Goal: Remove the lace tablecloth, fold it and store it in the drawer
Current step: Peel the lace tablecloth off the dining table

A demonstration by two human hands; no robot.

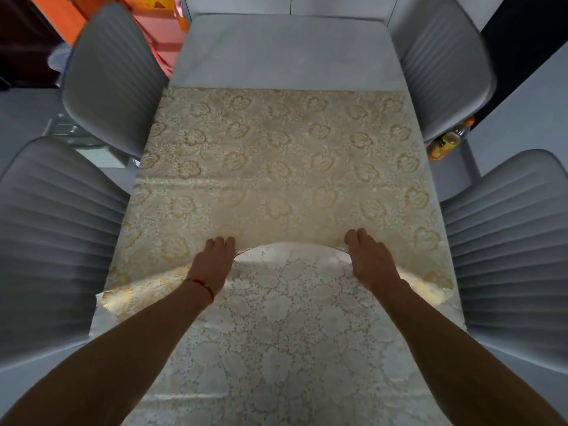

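The cream and gold lace tablecloth (276, 155) lies on the grey table (285, 53), covering its near part while the far end is bare. The cloth's near portion is turned over onto itself, showing its paler underside, and its folded edge arches between my hands. My left hand (215, 262) grips that edge on the left, a red string at its wrist. My right hand (370, 256) grips the same edge on the right. Both hands rest low on the cloth. No drawer is in view.
Grey ribbed chairs stand close on both sides: two on the left (113, 75) (52, 241) and two on the right (442, 63) (510, 250). An orange-capped bottle (448, 141) sits on the floor at the right. Orange boxes (153, 23) are at the far left.
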